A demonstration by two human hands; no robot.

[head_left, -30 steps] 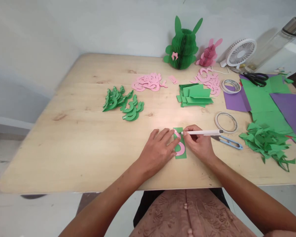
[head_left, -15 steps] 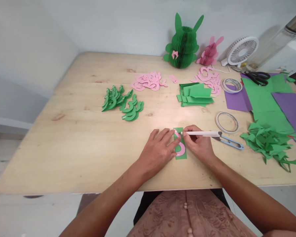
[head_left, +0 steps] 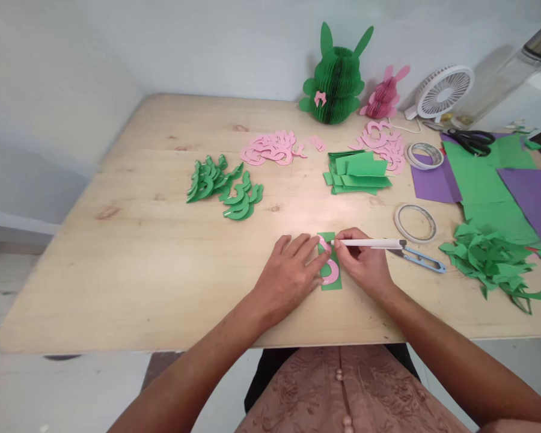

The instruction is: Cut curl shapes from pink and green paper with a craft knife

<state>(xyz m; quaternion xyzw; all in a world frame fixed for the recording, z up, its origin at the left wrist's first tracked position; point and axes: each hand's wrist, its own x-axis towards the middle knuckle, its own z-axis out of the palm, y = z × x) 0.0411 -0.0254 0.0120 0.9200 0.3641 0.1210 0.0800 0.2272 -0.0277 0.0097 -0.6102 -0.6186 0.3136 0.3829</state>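
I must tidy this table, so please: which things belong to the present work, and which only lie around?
Likely in use:
slim white pen, in the right hand
green rectangular paper strip
pink curved paper cutout, partly under the left hand

Likely unrelated:
round white fan
clear cylindrical bottle with metallic cap

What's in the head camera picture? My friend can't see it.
A person's left hand steadies a pink cutout on a green paper strip; the right hand holds a white pen beside it. Behind stands a green paper rabbit.
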